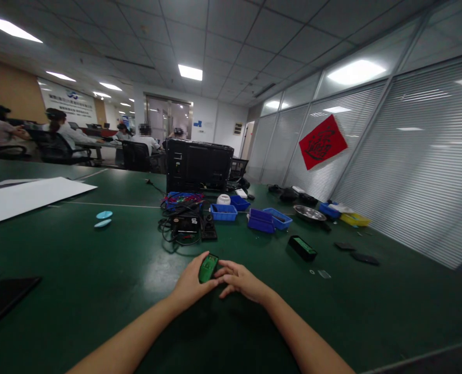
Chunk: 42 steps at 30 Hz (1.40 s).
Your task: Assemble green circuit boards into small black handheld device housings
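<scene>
A small green circuit board [207, 268], set in what looks like a dark housing, is held above the green table [137, 322]. My left hand [192, 280] wraps round it, thumb along the near edge and fingers along the far left side. Close against its right side is my right hand [241, 280], fingers apart and slightly curled; whether its fingertips touch the board I cannot tell. To the right lies a black box [302, 248] with another green board inside. A small white ring [312, 272] and a clear plastic piece [324, 274] rest near it.
Ahead stand a black monitor-like case [200, 165], a black power unit [185, 224] with tangled cables, blue bins [223, 212] and a white ball [223, 199]. Further right are a metal bowl [310, 213] and a yellow tray [355, 219]. White sheets [36, 197] lie left. People sit beyond.
</scene>
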{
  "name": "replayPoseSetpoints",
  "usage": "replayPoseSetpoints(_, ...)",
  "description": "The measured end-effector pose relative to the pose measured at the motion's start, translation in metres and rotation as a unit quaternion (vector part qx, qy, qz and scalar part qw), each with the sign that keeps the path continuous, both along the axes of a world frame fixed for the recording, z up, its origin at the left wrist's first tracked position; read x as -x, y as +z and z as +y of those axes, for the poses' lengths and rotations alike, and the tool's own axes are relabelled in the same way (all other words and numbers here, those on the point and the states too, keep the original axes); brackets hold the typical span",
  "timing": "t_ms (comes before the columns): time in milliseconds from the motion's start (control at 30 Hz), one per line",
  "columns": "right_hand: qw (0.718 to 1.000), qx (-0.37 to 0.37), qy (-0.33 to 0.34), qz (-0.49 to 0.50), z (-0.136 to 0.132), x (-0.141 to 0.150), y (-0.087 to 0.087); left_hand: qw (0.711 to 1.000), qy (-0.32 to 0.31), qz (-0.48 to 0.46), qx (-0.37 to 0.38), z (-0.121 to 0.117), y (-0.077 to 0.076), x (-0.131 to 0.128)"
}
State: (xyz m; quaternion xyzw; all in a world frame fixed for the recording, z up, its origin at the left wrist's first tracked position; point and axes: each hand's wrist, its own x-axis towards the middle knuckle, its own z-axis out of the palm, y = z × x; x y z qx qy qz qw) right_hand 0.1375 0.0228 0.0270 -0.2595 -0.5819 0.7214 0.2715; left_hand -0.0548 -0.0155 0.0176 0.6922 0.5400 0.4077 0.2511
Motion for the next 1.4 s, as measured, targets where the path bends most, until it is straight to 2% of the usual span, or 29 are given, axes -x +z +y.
replayPoseSetpoints(233, 0.999, -0.037, -0.005, -0.011, 0.006, -0.005, -0.003, 0.997, 0.045, 0.059, -0.019, -0.004, 0.003, -0.008)
replayPoseSetpoints(367, 0.998, -0.051, -0.014, -0.038, 0.009, -0.009, -0.003, 0.989, 0.097, 0.101, -0.038, -0.007, 0.01, -0.003)
replayPoseSetpoints(467, 0.997, -0.051, -0.025, -0.054, 0.01, -0.011, 0.0, 0.984, 0.123, 0.128, -0.023, -0.006, 0.017, 0.002)
replayPoseSetpoints(633, 0.995, -0.055, -0.043, -0.071, 0.011, -0.013, 0.007, 0.982, 0.147, 0.119, 0.006, 0.0, 0.023, 0.012)
replayPoseSetpoints(867, 0.994, -0.06, -0.043, -0.084, 0.012, -0.016, 0.009, 0.971, 0.173, 0.145, 0.079, 0.012, 0.025, 0.035)
replayPoseSetpoints(967, 0.993, -0.063, -0.036, -0.088, 0.012, -0.017, 0.009, 0.971, 0.183, 0.12, 0.096, 0.014, 0.025, 0.039)
replayPoseSetpoints(1067, 0.993, -0.063, -0.03, -0.094, 0.012, -0.017, 0.009, 0.976, 0.18, 0.106, 0.062, 0.011, 0.025, 0.034)
replayPoseSetpoints(1200, 0.993, -0.065, -0.023, -0.095, 0.013, -0.018, 0.007, 0.973, 0.16, 0.168, 0.008, 0.006, 0.025, 0.025)
replayPoseSetpoints(1267, 0.993, -0.069, -0.019, -0.098, 0.013, -0.018, 0.007, 0.972, 0.172, 0.158, 0.031, 0.006, 0.027, 0.026)
replayPoseSetpoints(1400, 0.991, -0.078, -0.017, -0.107, 0.011, -0.019, 0.01, 0.968, 0.202, 0.069, 0.131, 0.012, 0.034, 0.04)
